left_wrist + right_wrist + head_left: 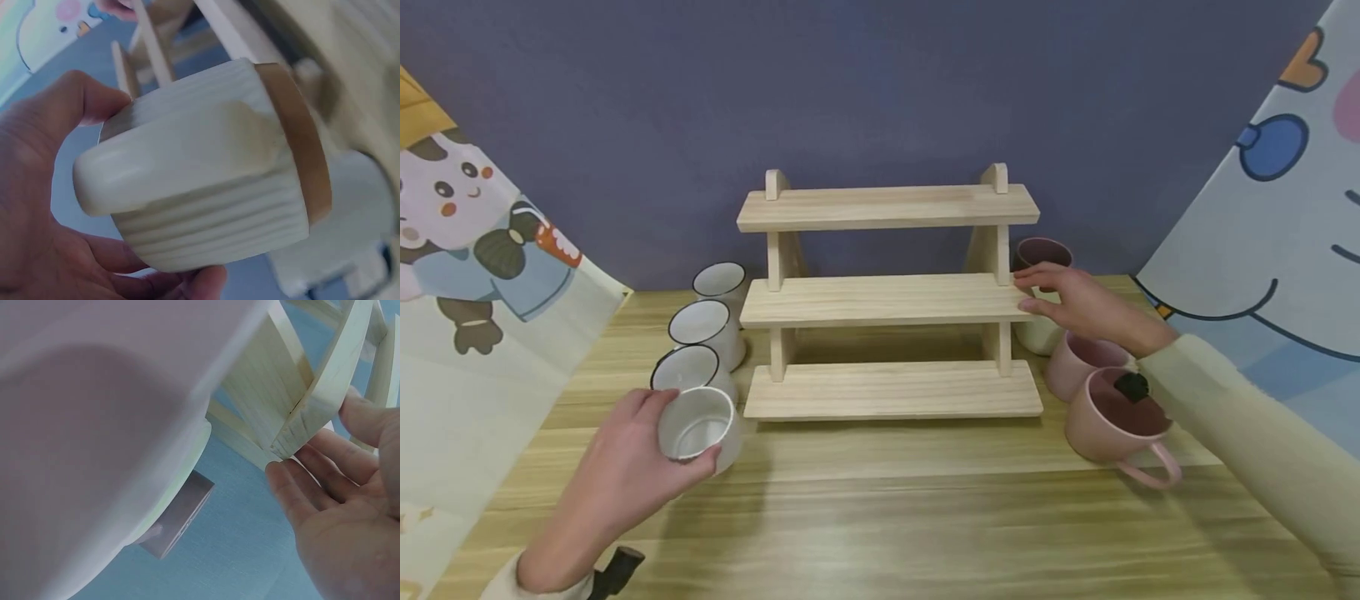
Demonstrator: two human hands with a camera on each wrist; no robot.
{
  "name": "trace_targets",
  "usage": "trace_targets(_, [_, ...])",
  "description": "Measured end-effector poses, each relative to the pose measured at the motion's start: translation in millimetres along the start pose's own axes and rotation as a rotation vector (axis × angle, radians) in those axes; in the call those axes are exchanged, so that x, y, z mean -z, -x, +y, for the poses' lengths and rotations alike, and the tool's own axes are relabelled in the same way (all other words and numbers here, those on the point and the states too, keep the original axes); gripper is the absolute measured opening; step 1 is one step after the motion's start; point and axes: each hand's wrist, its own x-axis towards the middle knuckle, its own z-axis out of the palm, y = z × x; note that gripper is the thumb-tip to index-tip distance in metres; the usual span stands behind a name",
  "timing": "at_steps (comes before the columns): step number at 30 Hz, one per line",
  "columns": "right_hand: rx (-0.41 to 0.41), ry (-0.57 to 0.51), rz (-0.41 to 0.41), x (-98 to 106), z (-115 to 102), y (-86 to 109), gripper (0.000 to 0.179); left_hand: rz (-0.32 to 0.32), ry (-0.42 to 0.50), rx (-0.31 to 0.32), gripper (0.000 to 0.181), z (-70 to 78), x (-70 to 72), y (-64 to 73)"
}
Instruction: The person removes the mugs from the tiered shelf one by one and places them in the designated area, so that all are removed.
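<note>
My left hand [632, 450] grips a white ribbed mug [698, 423] around its body, above the table at the front left. In the left wrist view the mug [194, 162] lies tilted, its thick handle towards the camera and its tan base showing. At the right, my right hand [1082, 308] holds the end of the middle board of a three-tier wooden display stand [880, 300]. The right wrist view has the thumb on one side of that board [319, 400] and the fingertips at its other side.
White mugs with dark rims [703, 325] form a row left of the stand. On its right stand pink mugs [1101, 437], a cream mug [1037, 335] and a dark mauve-rimmed one [1043, 250], partly behind my hand. A dark blue wall [880, 92] rises behind.
</note>
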Motion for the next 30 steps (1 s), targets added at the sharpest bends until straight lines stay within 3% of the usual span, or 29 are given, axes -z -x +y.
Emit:
trace_targets(8, [-0.023,0.011,-0.017,4,3,2.3,0.037,-0.064,-0.014,0.039,0.071,-28.6,-12.6,20.1])
trace_targets(14, [-0.019,0.008,-0.013,4,6,3.8,0.038,-0.068,0.009,0.023,0.068,-40.5,-24.7,24.3])
trace_targets(21, [-0.019,0.018,-0.008,3,7,7.0,0.037,-0.117,0.062,-0.012,0.072,-47.4,-26.5,25.6])
trace_targets(30, [-0.044,0.019,-0.023,5,4,6.0,0.039,-0.06,0.071,-0.095,0.076,-54.7,-18.9,24.9])
